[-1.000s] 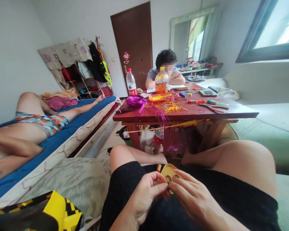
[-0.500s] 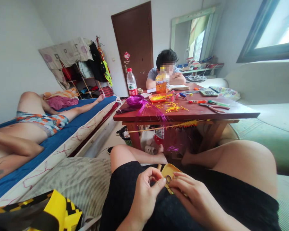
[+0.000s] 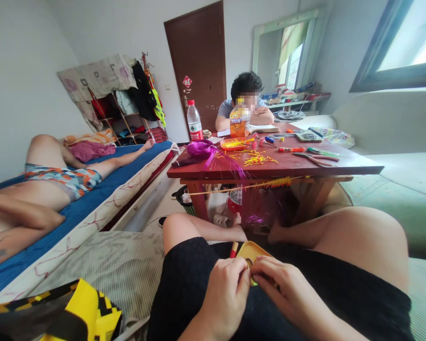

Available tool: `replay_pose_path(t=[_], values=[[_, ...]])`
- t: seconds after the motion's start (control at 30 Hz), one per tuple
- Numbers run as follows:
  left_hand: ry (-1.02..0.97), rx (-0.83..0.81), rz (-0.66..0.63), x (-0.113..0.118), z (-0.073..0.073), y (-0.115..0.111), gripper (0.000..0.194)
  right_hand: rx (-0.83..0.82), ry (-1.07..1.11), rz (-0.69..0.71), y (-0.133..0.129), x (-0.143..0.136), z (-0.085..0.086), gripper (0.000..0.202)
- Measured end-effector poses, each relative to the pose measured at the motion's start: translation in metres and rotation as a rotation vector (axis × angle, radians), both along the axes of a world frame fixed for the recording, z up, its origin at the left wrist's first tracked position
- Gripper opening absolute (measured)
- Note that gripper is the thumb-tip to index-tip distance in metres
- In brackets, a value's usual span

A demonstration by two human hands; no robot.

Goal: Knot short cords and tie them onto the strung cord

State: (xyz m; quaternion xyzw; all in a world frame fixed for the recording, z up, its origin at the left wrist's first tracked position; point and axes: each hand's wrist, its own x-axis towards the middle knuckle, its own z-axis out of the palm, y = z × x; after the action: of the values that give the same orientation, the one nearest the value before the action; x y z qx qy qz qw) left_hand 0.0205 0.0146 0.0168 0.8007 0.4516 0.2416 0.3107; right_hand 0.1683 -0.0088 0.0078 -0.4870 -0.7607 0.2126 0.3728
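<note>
Over my lap, my left hand point(image 3: 228, 289) is closed, its thumb and fingers pinched together. My right hand point(image 3: 282, 279) is closed too, and the fingertips of both hands meet. Whatever they grip is too small or hidden to name. Beneath the fingertips lies a small yellow tray point(image 3: 252, 247), partly covered by the hands. A dark-rimmed round thing point(image 3: 249, 261) shows in it, mostly behind my left fingers. Left of the tray stands a short stick with a red lower part point(image 3: 234, 250).
Ahead is a red table point(image 3: 213, 171) bearing purple strands point(image 3: 201, 150), yellow twisted pieces point(image 3: 257, 157), pliers point(image 3: 315, 159), a water bottle point(image 3: 194, 122) and an orange drink bottle point(image 3: 238, 124). One person leans on its far side; another lies on the bed point(image 3: 128, 166) at left.
My left hand has shifted right and its fingers have closed in against my right fingertips. It now covers more of the round thing. The stick's red part has come into sight.
</note>
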Motion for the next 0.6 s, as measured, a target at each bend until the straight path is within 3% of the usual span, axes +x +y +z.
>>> replay_pose_path(t=[0.3, 0.6], values=[[-0.223, -0.167, 0.068, 0.0034, -0.0037, -0.0001, 0.026, 0.003, 0.028, -0.023, 0.0041, -0.0036, 0.0034, 0.016], [-0.190, -0.024, 0.102, 0.0058, -0.0067, 0.0019, 0.023, -0.108, 0.114, -0.085, 0.0028, -0.0071, 0.0075, 0.017]])
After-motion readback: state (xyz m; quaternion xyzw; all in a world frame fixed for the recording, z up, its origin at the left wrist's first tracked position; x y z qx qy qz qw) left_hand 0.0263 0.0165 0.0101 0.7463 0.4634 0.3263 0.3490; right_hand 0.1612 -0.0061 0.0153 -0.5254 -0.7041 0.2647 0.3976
